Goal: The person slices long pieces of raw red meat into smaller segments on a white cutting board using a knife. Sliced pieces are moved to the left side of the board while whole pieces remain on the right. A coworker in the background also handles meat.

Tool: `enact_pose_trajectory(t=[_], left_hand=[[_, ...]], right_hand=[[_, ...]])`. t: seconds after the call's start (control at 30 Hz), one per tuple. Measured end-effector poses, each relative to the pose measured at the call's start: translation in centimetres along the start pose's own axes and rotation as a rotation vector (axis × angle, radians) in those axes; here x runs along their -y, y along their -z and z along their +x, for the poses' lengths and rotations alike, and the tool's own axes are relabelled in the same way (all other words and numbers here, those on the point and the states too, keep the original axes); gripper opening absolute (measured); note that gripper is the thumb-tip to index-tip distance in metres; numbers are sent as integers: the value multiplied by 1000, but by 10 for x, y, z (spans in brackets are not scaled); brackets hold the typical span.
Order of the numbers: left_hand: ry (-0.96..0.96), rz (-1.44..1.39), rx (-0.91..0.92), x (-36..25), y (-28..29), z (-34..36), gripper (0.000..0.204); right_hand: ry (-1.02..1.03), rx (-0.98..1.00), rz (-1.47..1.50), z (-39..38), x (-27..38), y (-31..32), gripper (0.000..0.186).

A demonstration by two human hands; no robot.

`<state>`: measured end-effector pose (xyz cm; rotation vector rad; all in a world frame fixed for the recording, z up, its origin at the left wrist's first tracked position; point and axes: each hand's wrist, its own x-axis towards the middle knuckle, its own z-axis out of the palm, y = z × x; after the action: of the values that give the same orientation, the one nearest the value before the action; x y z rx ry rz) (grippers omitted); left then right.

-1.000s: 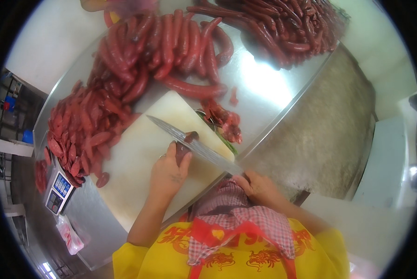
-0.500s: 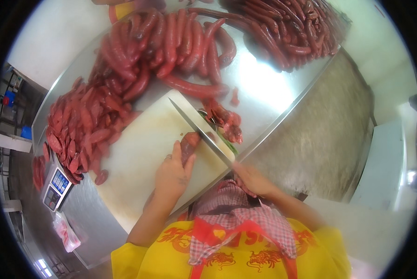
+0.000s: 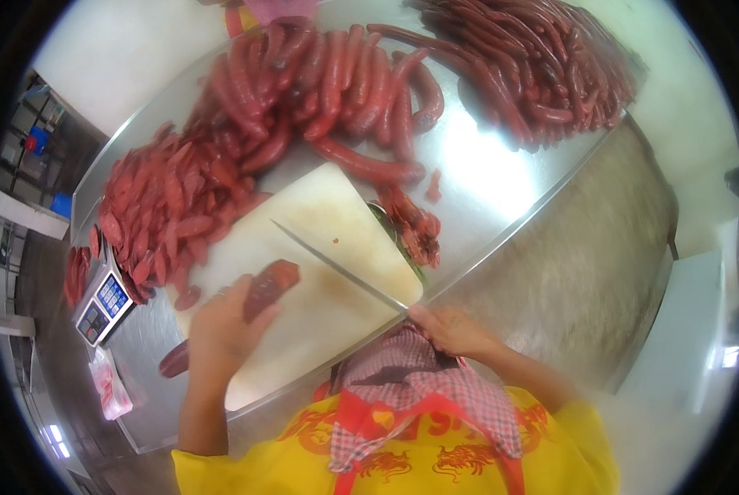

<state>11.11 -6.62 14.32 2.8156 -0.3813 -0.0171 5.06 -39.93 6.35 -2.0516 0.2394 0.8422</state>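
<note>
Left hand (image 3: 228, 322): I have its fingers wrapped round a sausage (image 3: 269, 289) — its cut end sticks out over the board (image 3: 327, 202).
Right hand (image 3: 450, 328): I have its fingers closed round the handle of the knife (image 3: 334, 264), blade slanting over the board.
Slices (image 3: 159, 202): heaped left of the board — beside the scale (image 3: 104, 309).

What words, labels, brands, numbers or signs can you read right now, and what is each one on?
Yellow shirt: red lettering, partly covered by the checked apron; not copied out here.
Scale: marks on its panel, too small to read.
Plastic bag: reddish marks, too blurred to tell whether they are text.
Knife and cutting board: no visible text.
</note>
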Motion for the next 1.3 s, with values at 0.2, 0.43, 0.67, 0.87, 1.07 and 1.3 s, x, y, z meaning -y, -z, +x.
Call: enact_pose_trajectory(t=[0.2,0.43,0.67,0.87,1.07,1.3], left_hand=[[-147,-121,-66,-13,-93,-9,56],[24,-32,-303,-38,-120,-26,49],[-73,-108,-688,-54,-161,-28,31],[-51,-90,-676,-51,-164,-25,37],[29,-127,-723,-52,-165,-23,30],[3,-146,-680,-49,-164,-28,36]], right_hand=[[-291,-98,213,-5,1,32,66],[116,-106,-166,-7,-3,63,62],[329,20,-665,28,24,89,57],[475,85,-942,20,53,154,55],[593,229,-811,81,62,93,60],[446,273,-733,90,78,58,59]])
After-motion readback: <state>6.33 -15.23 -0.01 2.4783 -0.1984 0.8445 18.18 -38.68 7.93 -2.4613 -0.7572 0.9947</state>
